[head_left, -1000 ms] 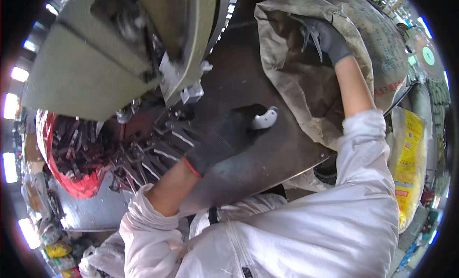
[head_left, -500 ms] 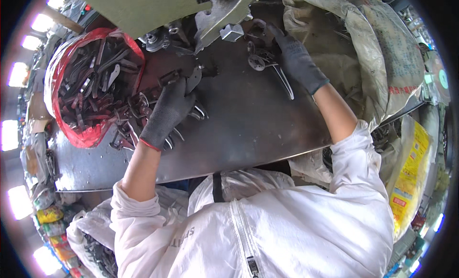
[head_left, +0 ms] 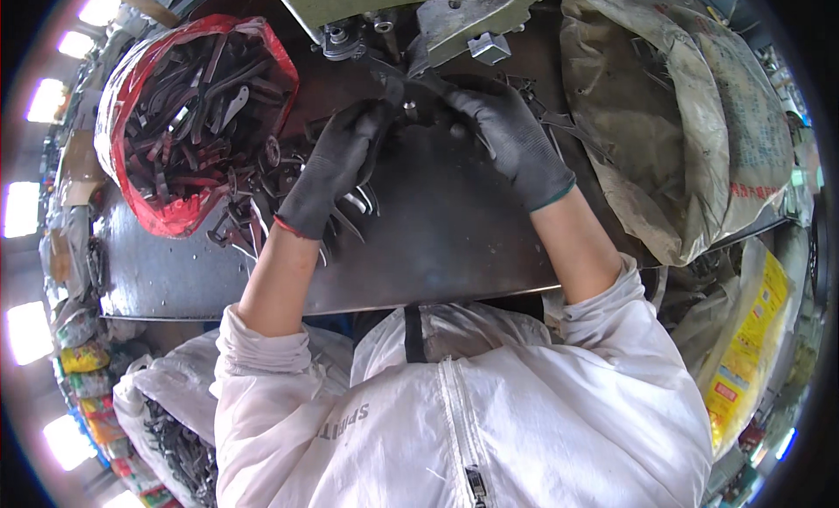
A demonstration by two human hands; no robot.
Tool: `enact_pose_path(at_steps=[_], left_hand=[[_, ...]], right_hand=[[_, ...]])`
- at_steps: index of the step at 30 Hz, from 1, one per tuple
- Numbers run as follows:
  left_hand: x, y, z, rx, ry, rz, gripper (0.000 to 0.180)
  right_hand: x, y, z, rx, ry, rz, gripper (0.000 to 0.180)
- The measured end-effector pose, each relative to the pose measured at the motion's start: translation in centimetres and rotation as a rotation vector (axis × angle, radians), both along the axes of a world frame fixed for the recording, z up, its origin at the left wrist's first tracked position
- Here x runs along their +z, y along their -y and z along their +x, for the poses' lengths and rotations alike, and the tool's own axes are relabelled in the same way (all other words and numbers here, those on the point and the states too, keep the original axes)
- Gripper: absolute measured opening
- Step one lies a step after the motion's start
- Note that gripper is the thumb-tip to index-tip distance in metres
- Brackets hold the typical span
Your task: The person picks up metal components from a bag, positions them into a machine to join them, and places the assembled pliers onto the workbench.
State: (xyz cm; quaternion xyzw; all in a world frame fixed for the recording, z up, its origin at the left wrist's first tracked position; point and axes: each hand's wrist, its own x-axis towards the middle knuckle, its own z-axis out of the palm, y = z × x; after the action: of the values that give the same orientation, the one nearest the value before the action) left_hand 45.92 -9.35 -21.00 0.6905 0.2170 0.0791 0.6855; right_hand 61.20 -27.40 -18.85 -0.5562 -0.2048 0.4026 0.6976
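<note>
Both my hands wear dark gloves and meet at the base of a green press machine at the far edge of a dark steel worktable. My left hand is curled with its fingertips at a small dark metal piece under the machine's tool. My right hand grips the same piece from the right side. Loose dark metal parts lie scattered under and to the left of my left hand.
A red-lined bag full of dark metal parts stands at the table's left. A large tan woven sack sits at the right. A yellow sack lies lower right, and a white bag of parts lower left.
My right hand came out of the tan sack and moved left to the machine. My left hand moved up from the loose parts to the same spot, meeting the right hand.
</note>
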Motion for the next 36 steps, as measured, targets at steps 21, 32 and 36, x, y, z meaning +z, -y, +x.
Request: enact_pose_path(at_steps=[21,32,36], left_hand=[[-2.1,-4.0,2.0,-0.227,-0.135,1.188,0.023],[-0.8,-23.7,-7.6,0.238,-0.800,1.935,0.033],[0.0,-20.9,-5.3,0.194,-0.659,1.789,0.040]], right_hand=[[-6.1,-1.9,-0.7,0.070,0.422,-0.086,0.036],[0.1,-2.2,-3.3,0.037,0.097,-0.043,0.041],[-0.1,-0.3,-3.4,0.057,0.271,-0.173,0.039]])
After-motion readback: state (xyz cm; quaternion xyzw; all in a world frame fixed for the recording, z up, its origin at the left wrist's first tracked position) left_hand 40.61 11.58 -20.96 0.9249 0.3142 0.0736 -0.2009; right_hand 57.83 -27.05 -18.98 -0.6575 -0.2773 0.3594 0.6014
